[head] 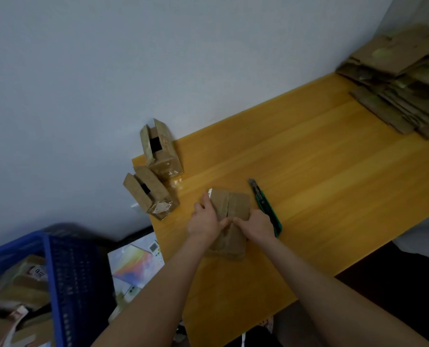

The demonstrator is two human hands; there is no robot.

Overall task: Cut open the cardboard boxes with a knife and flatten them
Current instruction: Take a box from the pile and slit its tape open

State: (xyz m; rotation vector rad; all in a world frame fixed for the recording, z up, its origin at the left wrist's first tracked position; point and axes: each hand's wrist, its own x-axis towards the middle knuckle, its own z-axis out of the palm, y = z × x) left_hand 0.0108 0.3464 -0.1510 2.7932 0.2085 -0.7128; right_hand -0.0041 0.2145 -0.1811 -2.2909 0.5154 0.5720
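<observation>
One box (229, 204) sits mid-tabletop (321, 171). Left hand (203, 221) and right hand (256, 225) both grip it, thumbs meeting at the top seam, presumably to spread the flaps. One knife (266, 205) lies unheld just right of it, within reach. Two opened boxes (162, 151) at far-left corner; one flattened stack (403, 78) far right.

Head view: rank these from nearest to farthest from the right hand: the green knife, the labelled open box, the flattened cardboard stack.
Measured from the right hand, holding the cardboard box:
1. Green knife, just to its right.
2. Labelled open box, at the left edge of the table.
3. Flattened cardboard stack, at the far right end.
</observation>
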